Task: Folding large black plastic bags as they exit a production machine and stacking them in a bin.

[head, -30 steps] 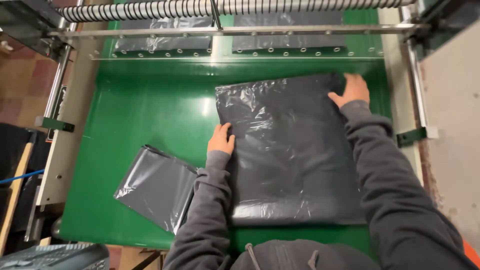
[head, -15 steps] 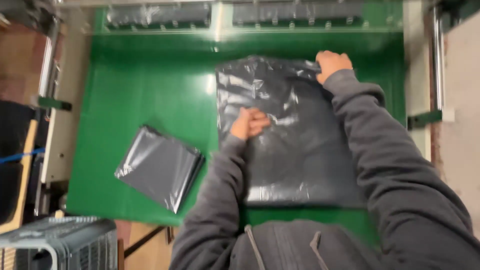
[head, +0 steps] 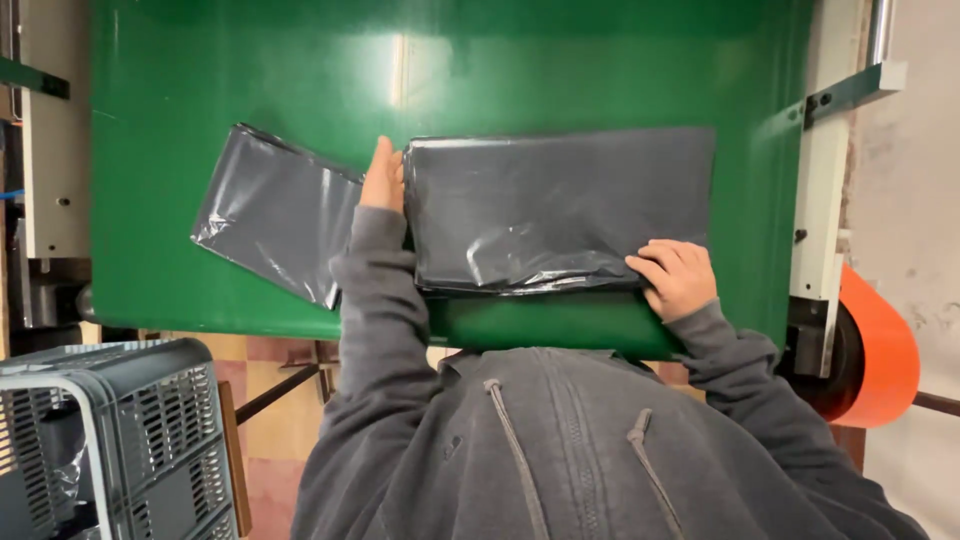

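At the far left, low in the view, a grey slatted plastic crate [head: 110,440] stands on the floor beside the green conveyor belt [head: 560,70]. On the belt's left part lies a smaller folded grey plastic bag [head: 270,220], flat and turned at a slant, its right end running under the person's left sleeve.

The left hand [head: 383,180] lies on the belt with fingers straight and together, pointing away from the body. Its right side presses against the left edge of the large folded grey plastic bag stack [head: 560,205]; the hand is flat and open, closed on nothing, only bracing that edge, and it sits in the narrow gap between the two grey pieces.

The large stack rests flat in the middle of the belt, long side running left to right, glossy and creased along its near edge, reaching almost to the belt's right border.

The right hand [head: 675,278] sits at the stack's near right corner, fingers curled and pressing onto the near edge; whether the thumb is tucked under the plastic cannot be told.

Past the belt's right side stand a white machine frame [head: 825,190] and an orange roll [head: 880,350]
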